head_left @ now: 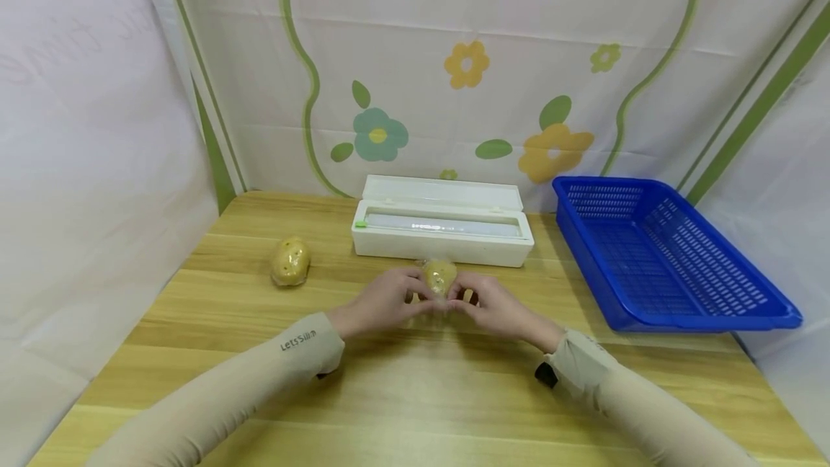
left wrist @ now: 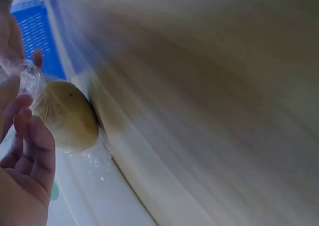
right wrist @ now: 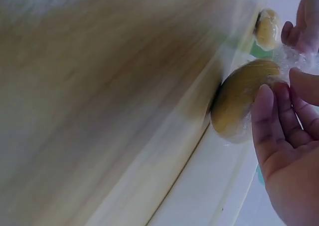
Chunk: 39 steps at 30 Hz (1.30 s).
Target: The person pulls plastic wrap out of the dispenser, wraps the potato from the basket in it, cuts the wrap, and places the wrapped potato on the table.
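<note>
Between the two hands a yellow potato point(head_left: 441, 274) sits on the table, in front of a white box. Clear plastic wrap point(left wrist: 34, 84) covers it and is bunched on the side toward the person. My left hand point(head_left: 392, 299) pinches this gathered wrap between thumb and fingertips. From the other side my right hand point(head_left: 494, 303) pinches the wrap close by, its fingertips near the potato point(right wrist: 246, 99) in the right wrist view. Farther left lies a second potato point(head_left: 290, 262), wrapped in shiny film and touched by neither hand.
Behind the hands stands the white cling film dispenser point(head_left: 441, 245), lid raised, a film roll inside and a green slider at its left end. A blue perforated basket point(head_left: 622, 301) occupies the right side of the wooden table point(head_left: 415, 409). Patterned white cloth point(head_left: 415, 92) hangs behind.
</note>
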{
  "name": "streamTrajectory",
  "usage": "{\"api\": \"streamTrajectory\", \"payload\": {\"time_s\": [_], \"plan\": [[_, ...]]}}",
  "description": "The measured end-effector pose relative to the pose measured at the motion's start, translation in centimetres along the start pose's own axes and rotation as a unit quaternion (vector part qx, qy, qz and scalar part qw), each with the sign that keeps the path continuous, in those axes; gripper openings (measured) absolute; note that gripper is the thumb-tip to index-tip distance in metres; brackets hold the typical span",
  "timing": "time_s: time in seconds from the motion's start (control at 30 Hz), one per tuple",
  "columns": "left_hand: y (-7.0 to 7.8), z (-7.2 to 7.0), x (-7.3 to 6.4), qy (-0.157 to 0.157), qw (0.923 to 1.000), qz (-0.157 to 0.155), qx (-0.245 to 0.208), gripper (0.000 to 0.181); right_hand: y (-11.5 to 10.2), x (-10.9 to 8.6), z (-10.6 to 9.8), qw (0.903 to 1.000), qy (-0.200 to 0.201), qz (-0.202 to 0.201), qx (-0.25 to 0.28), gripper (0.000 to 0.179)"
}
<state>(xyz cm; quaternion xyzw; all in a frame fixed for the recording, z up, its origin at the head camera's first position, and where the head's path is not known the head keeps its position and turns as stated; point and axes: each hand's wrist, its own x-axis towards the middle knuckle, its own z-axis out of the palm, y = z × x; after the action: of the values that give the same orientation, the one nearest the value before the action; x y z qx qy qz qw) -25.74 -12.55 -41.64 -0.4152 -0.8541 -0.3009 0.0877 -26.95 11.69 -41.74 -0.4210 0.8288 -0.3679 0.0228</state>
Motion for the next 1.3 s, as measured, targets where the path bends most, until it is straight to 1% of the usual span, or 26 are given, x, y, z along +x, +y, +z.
{"api": "streamTrajectory", "payload": {"time_s": [0.07,0.13,0.2,0.3,0.37,0.5,0.6,0.63,0.7,0.8,0.9,0.97,1.07,1.13,1.2,1.23,1.3], "plan": [[0.0,0.1,0.0,0.018,0.9992,-0.011,-0.033,0.01,-0.1,-0.1,-0.1,0.9998,0.004,0.006,0.018,0.009],[0.0,0.2,0.0,0.031,0.9979,-0.019,-0.053,0.007,-0.3,-0.2,-0.2,0.9992,0.006,0.013,0.037,0.009],[0.1,0.3,0.0,0.038,0.9965,-0.027,-0.069,0.007,-0.6,-0.4,-0.3,0.9982,0.006,0.023,0.055,0.008],[0.4,0.3,0.0,0.044,0.9946,-0.034,-0.088,0.011,-1.0,-0.6,-0.4,0.9968,0.005,0.037,0.071,0.004],[0.6,0.3,0.0,0.045,0.9929,-0.033,-0.105,0.015,-1.4,-0.6,-0.3,0.9965,0.004,0.039,0.074,0.004],[1.1,0.3,-0.2,0.042,0.9907,-0.027,-0.127,0.016,-2.9,-0.4,-0.4,0.9964,0.012,0.042,0.073,0.011],[1.4,0.2,-0.4,0.036,0.9909,-0.025,-0.127,0.015,-4.5,-0.3,-0.7,0.9955,0.018,0.047,0.08,0.006],[1.5,0.2,-0.5,0.035,0.9911,-0.025,-0.126,0.015,-4.9,-0.3,-0.8,0.9951,0.02,0.045,0.086,0.003],[1.6,0.2,-0.6,0.033,0.9907,-0.024,-0.13,0.014,-5.6,-0.2,-1.1,0.993,0.019,0.054,0.103,0.005],[1.7,0.1,-0.7,0.032,0.9892,-0.024,-0.141,0.013,-6.0,-0.2,-1.3,0.9885,0.014,0.066,0.136,0.007],[1.9,0.0,-0.7,0.03,0.9866,-0.027,-0.158,0.011,-5.9,-0.2,-1.3,0.983,0.008,0.089,0.16,0.008],[1.9,-0.1,-0.7,0.029,0.9846,-0.035,-0.169,0.01,-5.3,-0.2,-1.1,0.9811,0.009,0.102,0.164,0.01],[1.9,-0.1,-0.6,0.03,0.9791,-0.06,-0.192,0.009,-3.7,-0.2,-0.5,0.9793,0.022,0.118,0.163,0.014],[1.8,0.0,-0.6,0.033,0.974,-0.08,-0.21,0.007,-2.8,-0.1,-0.1,0.9783,0.034,0.126,0.161,0.016],[1.7,0.1,-0.6,0.039,0.9695,-0.096,-0.222,0.004,-2.5,0.0,0.2,0.9754,0.045,0.141,0.164,0.016],[1.7,0.2,-0.6,0.044,0.9678,-0.101,-0.226,0.006,-2.5,0.0,0.2,0.9733,0.05,0.15,0.166,0.016],[1.7,0.3,-0.6,0.054,0.968,-0.101,-0.223,0.016,-2.6,0.1,0.3,0.969,0.06,0.169,0.17,0.017]]}}
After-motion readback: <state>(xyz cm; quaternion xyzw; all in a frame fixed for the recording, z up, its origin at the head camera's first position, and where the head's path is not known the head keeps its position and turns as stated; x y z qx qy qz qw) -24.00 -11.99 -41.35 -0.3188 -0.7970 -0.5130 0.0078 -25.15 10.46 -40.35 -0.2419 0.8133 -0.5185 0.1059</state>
